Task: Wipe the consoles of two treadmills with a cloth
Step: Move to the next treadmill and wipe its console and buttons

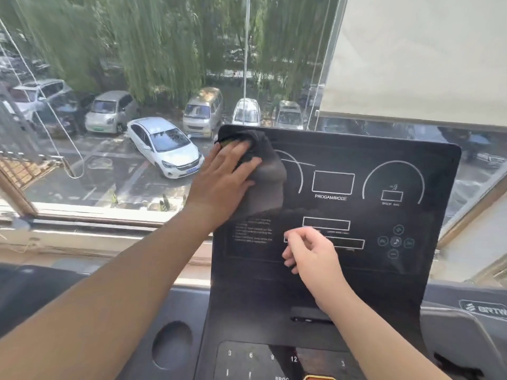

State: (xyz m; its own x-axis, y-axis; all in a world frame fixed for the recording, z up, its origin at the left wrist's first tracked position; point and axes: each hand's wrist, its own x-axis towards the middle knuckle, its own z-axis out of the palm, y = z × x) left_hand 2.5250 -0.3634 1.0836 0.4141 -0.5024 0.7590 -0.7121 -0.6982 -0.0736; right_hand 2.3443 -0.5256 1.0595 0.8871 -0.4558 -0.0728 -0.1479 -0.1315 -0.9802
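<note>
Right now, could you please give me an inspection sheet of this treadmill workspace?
Surface: black console, upright, printed panel facing the person.
Job's things: dark cloth, bunched on the console's upper left corner.
Clutter: nothing seen.
Hands: left hand presses the cloth with fingers spread; right hand loosely curled before the console's middle, holding nothing.
Cables: blind cords hang at the window.
Surroundings: window ahead, roller blind part-lowered on the right, parked cars below.
</note>
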